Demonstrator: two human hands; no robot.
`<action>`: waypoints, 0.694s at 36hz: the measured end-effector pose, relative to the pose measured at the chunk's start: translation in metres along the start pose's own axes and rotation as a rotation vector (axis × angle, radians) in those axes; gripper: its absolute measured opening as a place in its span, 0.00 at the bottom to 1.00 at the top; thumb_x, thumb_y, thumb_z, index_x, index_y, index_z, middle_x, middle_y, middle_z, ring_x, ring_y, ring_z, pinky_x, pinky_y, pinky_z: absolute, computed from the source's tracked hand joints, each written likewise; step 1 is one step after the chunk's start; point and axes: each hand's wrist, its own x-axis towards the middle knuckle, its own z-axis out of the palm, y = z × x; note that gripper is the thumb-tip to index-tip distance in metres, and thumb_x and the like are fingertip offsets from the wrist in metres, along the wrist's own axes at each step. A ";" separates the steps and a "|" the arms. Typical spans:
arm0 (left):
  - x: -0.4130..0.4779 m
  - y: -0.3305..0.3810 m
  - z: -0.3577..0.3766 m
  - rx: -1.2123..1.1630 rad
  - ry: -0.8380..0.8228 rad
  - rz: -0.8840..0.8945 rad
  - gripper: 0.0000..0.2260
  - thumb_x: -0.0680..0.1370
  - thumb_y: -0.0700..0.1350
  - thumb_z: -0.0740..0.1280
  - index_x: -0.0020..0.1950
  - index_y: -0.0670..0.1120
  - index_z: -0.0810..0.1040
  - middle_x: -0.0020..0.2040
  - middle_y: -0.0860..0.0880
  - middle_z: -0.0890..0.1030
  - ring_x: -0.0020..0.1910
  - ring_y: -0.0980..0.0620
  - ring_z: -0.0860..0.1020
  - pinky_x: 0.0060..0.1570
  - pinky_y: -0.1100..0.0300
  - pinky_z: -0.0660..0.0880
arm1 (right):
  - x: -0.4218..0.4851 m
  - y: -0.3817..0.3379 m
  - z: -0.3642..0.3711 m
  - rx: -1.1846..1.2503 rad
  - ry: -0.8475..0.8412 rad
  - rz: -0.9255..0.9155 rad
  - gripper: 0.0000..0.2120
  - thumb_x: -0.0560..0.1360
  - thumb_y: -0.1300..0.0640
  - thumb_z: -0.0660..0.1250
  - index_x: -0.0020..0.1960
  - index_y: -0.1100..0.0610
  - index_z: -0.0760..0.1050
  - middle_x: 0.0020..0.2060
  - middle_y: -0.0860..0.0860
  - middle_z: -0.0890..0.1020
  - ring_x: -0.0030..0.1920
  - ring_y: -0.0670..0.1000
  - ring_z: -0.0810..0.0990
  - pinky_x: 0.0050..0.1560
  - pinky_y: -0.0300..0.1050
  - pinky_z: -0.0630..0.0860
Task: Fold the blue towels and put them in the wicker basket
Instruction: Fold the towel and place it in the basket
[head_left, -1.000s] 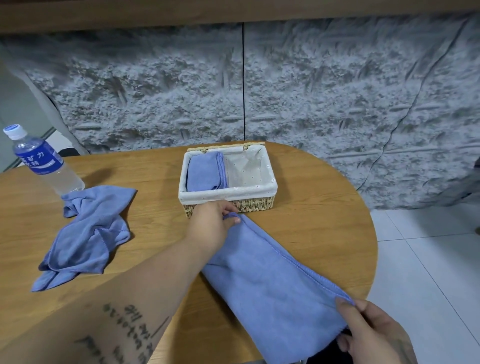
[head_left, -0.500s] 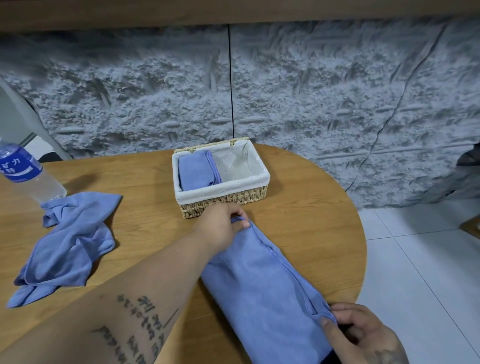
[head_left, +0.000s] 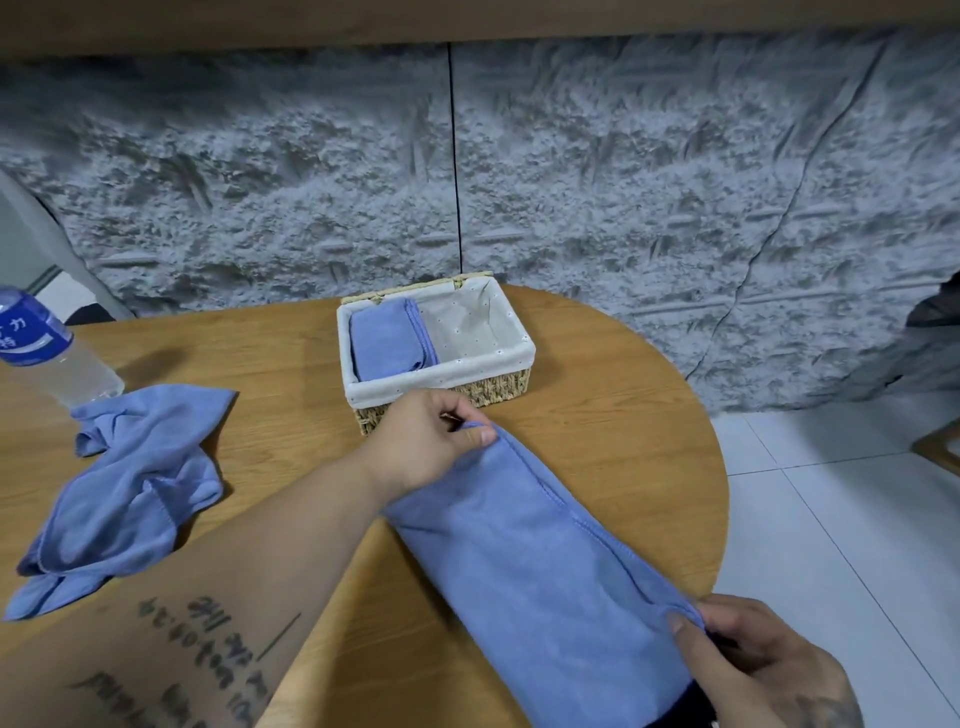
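— Blue towel (head_left: 535, 561) front and centre, doubled into a long strip lying slantwise on the round table (head_left: 613, 415), near end hanging past the edge! The right hand (head_left: 763, 670) is closest to us, thumb and fingers pinching that near corner.

— And the left hand (head_left: 426, 441) is at the far end, thumb pinched down on the other corner, just in front of the basket. Both ends held, cloth stretched between them. I'd say that keeps the hemmed edges lined up for the next fold.

— Agreed. Anything new since a second ago?

— The right hand has tightened. Its fingers lay looser on the corner then, and now the thumb clamps on top. The strip looks tidier too, hems running together. The left hand has hardly budged.

— Further out on the left, a crumpled towel (head_left: 135, 483) lies in a heap on the table, same spot as before, waiting its turn.

— Then the wicker basket (head_left: 498, 387) with its white liner. One folded towel (head_left: 387, 340) is tucked in its left half and liner shows in the right, likely where this one goes.

— The water bottle (head_left: 47, 353) at far left is cut off more by the frame edge now. That looks like the head turning, not the bottle moving. Grey textured wall (head_left: 623, 182) behind it all.
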 end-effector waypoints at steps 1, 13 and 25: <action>-0.004 -0.001 -0.005 -0.061 0.010 -0.011 0.04 0.74 0.45 0.79 0.41 0.51 0.87 0.42 0.48 0.88 0.39 0.57 0.81 0.47 0.58 0.79 | 0.003 -0.004 -0.002 0.019 0.014 0.020 0.13 0.66 0.66 0.83 0.37 0.49 0.87 0.34 0.50 0.88 0.32 0.46 0.84 0.43 0.45 0.81; -0.061 0.007 -0.076 -0.410 0.193 -0.025 0.03 0.65 0.44 0.79 0.38 0.48 0.88 0.52 0.50 0.88 0.55 0.55 0.84 0.60 0.61 0.75 | 0.066 -0.044 0.008 0.224 -0.187 0.014 0.04 0.75 0.71 0.74 0.48 0.65 0.85 0.53 0.55 0.87 0.40 0.34 0.85 0.42 0.23 0.76; -0.123 -0.003 -0.152 0.002 0.313 -0.224 0.06 0.72 0.42 0.80 0.36 0.48 0.87 0.42 0.56 0.88 0.41 0.62 0.84 0.47 0.64 0.78 | 0.099 -0.105 0.085 0.147 -0.466 -0.161 0.08 0.74 0.68 0.77 0.43 0.55 0.87 0.48 0.47 0.89 0.45 0.42 0.87 0.47 0.32 0.80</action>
